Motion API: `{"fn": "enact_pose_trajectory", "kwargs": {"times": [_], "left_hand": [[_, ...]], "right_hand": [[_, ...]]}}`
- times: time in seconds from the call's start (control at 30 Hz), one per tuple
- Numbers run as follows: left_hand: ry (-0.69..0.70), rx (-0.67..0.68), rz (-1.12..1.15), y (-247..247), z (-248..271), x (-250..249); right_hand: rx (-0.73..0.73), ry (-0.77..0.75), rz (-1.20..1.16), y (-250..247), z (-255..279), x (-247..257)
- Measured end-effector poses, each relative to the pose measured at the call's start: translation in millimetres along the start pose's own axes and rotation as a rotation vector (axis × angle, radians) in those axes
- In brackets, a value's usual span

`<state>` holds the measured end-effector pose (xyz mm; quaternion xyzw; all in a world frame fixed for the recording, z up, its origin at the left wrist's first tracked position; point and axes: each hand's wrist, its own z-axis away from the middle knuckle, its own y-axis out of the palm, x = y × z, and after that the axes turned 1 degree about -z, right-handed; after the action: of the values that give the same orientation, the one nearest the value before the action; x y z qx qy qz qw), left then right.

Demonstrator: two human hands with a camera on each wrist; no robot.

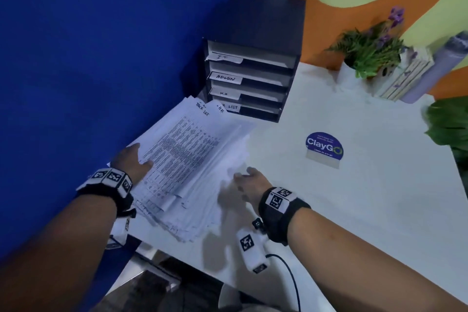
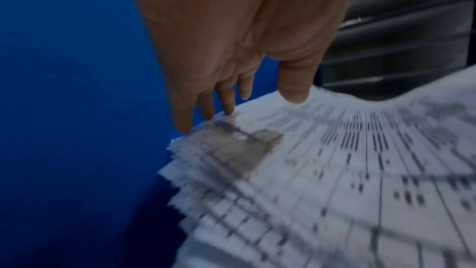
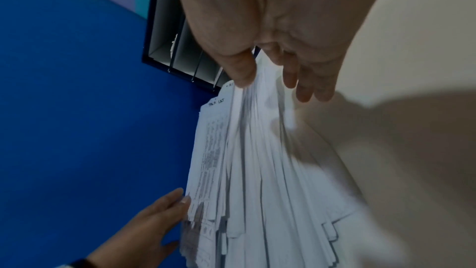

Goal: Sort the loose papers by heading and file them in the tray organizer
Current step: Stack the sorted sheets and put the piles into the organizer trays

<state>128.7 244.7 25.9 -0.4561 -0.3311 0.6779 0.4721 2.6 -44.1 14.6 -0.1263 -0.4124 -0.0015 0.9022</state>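
A thick, fanned stack of printed papers lies on the white table against the blue wall; its top sheets read "TRACK LIST" and "H.R". Just behind it stands the black tray organizer, its shelves labelled IT, ADMIN, H.R and a list tag. My left hand touches the stack's left edge with straight fingers, thumb on the top sheet. My right hand is at the stack's right edge, fingers straight, thumb against the sheet edges.
The blue wall runs close along the left of the stack. A round ClayGo sign stands mid-table. A potted plant and a white slatted box sit at the back right, with more foliage at the right edge.
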Motion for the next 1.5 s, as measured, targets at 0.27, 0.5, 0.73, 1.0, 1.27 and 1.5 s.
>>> {"fn": "enact_pose_trajectory", "kwargs": {"times": [0.27,0.5,0.73,1.0,1.27,1.5], "left_hand": [[-0.070,0.124,-0.164,8,-22,9],[-0.056,0.263,0.105,39,-31,24],[-0.009,0.268,-0.108,58,21,-10],[-0.009,0.373,0.360,82,30,-41],[0.240,0.492,0.224,121,92,-121],[0.268,0.533,0.285,163,132,-177]], "right_hand": [[0.115,0.094,-0.166,17,8,0],[0.127,0.121,-0.063,25,0,1],[-0.066,0.227,0.047,2,-4,3],[-0.160,0.234,0.271,-56,-1,-23],[-0.282,0.251,0.179,-144,29,-77],[-0.315,0.298,0.029,-220,61,-119]]}}
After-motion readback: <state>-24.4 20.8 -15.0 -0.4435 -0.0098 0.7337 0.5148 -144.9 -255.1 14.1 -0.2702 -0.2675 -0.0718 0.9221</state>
